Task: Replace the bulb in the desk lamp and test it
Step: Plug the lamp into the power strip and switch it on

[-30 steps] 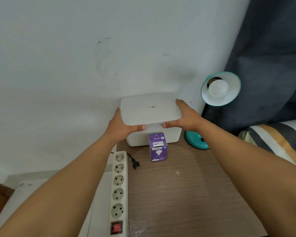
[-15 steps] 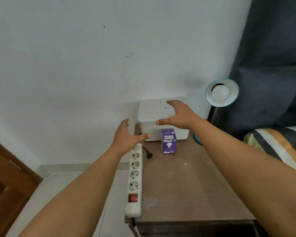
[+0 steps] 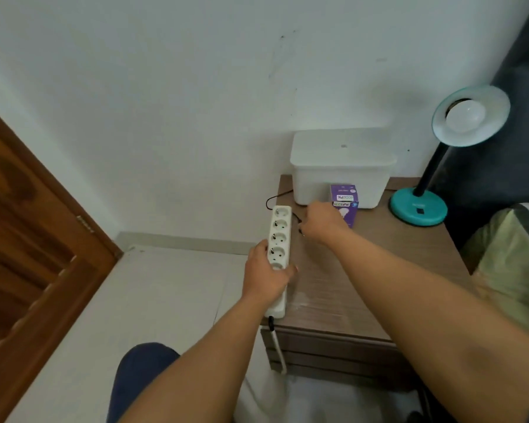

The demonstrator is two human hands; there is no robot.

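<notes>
A teal desk lamp (image 3: 419, 209) stands at the back right of the wooden bedside table (image 3: 379, 270), its shade tipped toward me with a white bulb (image 3: 464, 116) in it. A purple bulb box (image 3: 345, 198) stands in front of a white lidded bin (image 3: 339, 169). My left hand (image 3: 268, 273) grips the white power strip (image 3: 278, 239) along the table's left edge. My right hand (image 3: 322, 221) is closed around the lamp's black plug (image 3: 300, 230) just right of the strip; the plug is mostly hidden by my fingers.
The lamp's black cord (image 3: 271, 201) loops off the table's back left corner. A brown wooden door (image 3: 28, 239) stands at the left. Bedding (image 3: 513, 254) lies against the table's right side. A white wall is close behind, light floor tiles below.
Both hands left the white bin. My left hand came down onto the power strip and my right hand dropped to the plug. The view pulled back and lower.
</notes>
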